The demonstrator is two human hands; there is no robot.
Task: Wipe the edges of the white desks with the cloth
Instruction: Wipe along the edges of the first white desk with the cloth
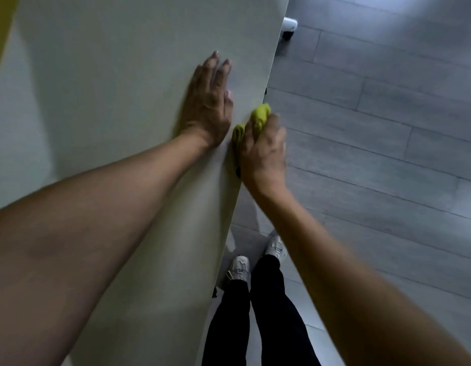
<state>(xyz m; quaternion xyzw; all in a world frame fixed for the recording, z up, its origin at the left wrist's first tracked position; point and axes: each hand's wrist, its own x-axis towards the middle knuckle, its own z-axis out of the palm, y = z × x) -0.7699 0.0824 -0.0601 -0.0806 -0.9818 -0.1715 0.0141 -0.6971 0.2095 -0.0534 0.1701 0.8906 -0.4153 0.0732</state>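
The right hand (263, 151) grips a bunched yellow-green cloth (259, 116) against the desk (110, 101)'s right edge; the left hand (209, 107) lies flat, fingers straight, just beside it; the soft wad could ride up off the thin, hard edge onto the smooth matte top, or slip from the grip toward the grey plank floor (387, 128).

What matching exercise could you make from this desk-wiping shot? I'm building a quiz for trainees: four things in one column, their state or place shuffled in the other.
Things:
1. left hand
2. right hand
3. cloth
4. shoes

States or places:
A. bunched, yellow-green, at the desk edge
B. on the grey floor, beside the desk
C. flat, fingers straight, on the desk top
D. curled round the cloth

Pairs: 1-C, 2-D, 3-A, 4-B
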